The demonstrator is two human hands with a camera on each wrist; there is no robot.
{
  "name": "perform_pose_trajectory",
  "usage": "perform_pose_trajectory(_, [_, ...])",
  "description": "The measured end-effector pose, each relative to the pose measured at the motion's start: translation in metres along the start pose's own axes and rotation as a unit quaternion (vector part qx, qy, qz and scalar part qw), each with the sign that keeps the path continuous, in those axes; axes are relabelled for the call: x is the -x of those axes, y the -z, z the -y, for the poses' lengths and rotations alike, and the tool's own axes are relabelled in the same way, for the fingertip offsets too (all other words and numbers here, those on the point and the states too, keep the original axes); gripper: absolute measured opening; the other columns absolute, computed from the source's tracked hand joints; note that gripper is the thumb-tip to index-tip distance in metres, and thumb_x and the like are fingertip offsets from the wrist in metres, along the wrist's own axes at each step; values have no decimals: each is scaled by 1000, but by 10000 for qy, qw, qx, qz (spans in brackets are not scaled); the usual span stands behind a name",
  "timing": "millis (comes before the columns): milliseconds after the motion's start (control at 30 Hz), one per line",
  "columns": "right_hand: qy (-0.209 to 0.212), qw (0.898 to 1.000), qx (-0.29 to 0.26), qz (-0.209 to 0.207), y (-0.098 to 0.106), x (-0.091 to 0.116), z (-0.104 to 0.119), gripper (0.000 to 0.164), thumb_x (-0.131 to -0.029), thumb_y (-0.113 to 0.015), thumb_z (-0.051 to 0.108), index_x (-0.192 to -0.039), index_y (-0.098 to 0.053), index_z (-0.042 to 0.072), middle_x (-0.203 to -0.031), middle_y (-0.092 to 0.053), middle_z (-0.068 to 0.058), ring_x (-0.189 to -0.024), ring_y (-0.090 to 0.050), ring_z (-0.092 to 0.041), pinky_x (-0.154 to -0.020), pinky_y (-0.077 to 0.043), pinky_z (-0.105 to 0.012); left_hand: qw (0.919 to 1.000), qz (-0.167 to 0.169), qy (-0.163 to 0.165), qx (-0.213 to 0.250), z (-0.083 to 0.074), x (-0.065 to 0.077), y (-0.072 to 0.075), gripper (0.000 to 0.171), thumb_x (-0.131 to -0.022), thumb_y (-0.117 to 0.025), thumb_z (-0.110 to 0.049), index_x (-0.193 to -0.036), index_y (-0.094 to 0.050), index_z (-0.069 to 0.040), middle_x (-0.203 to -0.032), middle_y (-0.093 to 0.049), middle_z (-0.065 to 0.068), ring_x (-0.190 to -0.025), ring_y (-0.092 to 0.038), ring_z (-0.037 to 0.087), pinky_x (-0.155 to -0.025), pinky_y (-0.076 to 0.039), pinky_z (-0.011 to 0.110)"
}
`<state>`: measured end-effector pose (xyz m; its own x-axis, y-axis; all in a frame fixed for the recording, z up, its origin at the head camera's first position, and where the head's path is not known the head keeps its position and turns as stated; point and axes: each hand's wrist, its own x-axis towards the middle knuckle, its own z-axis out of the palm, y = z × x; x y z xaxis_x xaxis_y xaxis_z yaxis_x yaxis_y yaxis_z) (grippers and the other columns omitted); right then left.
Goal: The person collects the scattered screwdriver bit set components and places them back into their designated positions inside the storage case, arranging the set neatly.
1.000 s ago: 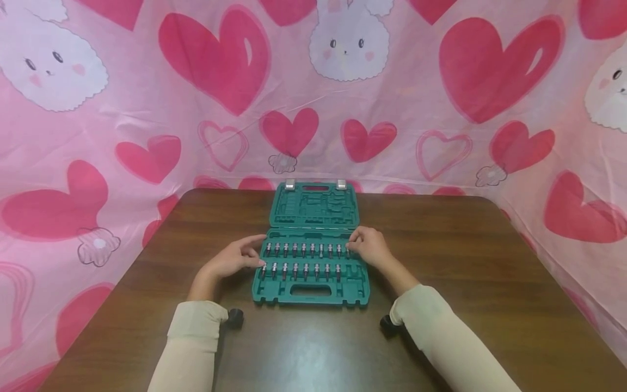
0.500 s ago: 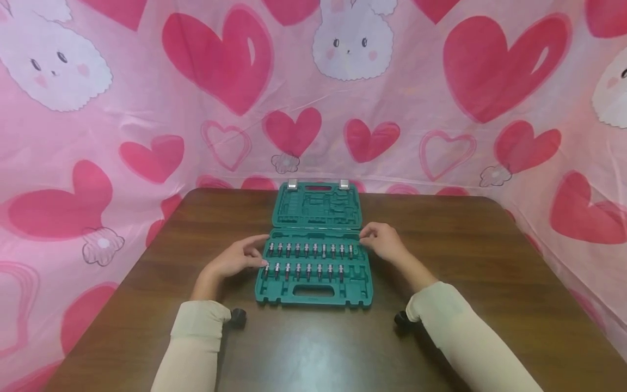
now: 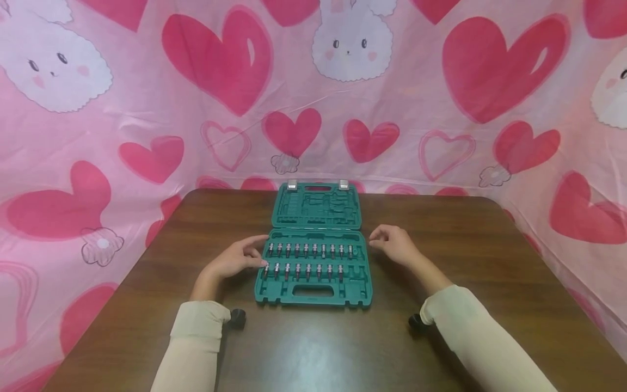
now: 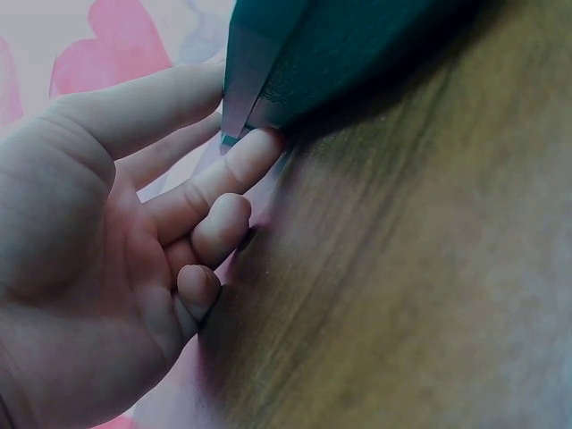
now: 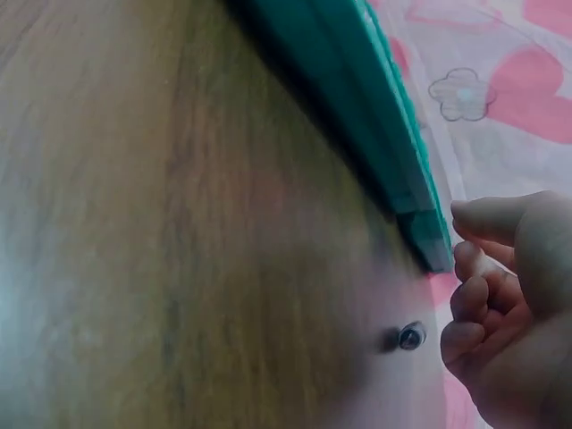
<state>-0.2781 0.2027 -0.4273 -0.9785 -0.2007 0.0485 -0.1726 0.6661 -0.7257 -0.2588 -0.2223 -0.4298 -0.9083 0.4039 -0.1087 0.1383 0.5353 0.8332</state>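
A green socket case (image 3: 313, 294) lies unfolded on the table, its lid (image 3: 315, 207) tipped back. Two rows of silver bit sockets (image 3: 306, 269) stand in its near half. My left hand (image 3: 235, 259) rests at the case's left side, thumb and index finger spread along the edge. The left wrist view shows its fingertips against the case wall (image 4: 277, 71). My right hand (image 3: 398, 247) hovers just off the right edge, fingers loosely bent, with nothing seen between them. A small dark round metal piece (image 5: 411, 336) shows below those fingers in the right wrist view.
The brown wooden table (image 3: 313, 348) extends around the case. Vacant slots (image 3: 355, 271) lie at the right end of the near row. A pink heart-patterned cloth (image 3: 313, 92) hangs behind and at both sides. Dark round pieces (image 3: 238, 319) sit at both cuffs.
My right hand has drawn away from the right end of the far row, where its fingertips were at a bit socket, and moved right past the case edge. My left hand stays at the case.
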Motion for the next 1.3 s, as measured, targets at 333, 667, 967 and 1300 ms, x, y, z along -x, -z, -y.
perform_pose_trajectory(333, [-30, 9994, 330, 50, 7, 1, -13, 12, -91, -68, 18, -98, -67, 8, -80, -61, -6, -73, -54, -25, -64, -48, -35, 10000, 11, -23, 48, 4, -2, 0, 73, -87, -74, -22, -149, -38, -9, -87, -68, 7, -84, -61, 24, -79, -49, 38])
perform_pose_trajectory(667, [122, 9984, 445, 312, 20, 5, -24, 13, -89, -70, 14, -100, -68, 6, -77, -59, -5, -71, -55, -23, -65, -47, -35, 10000, 3, 22, 52, 3, -2, 0, 72, -88, -73, -20, -149, -37, -8, -88, -67, 8, -84, -61, 24, -79, -48, 38])
perform_pose_trajectory(967, [-25, 9975, 545, 452, 23, 11, -28, 18, -90, -70, 16, -104, -66, 6, -77, -55, -6, -73, -51, -24, -64, -44, -35, 9998, 159, 72, 118, -28, 12, 2, 69, -90, -69, -12, -148, -35, 1, -91, -67, 14, -88, -61, 28, -84, -48, 41])
perform_pose_trajectory(1300, [-146, 9970, 455, 611, 21, 13, -29, 18, -88, -71, 14, -103, -65, 5, -76, -57, -6, -71, -52, -23, -63, -44, -35, 9998, 161, 27, 81, -36, 17, 3, 69, -90, -69, -13, -148, -35, 1, -91, -67, 13, -88, -62, 27, -83, -48, 39])
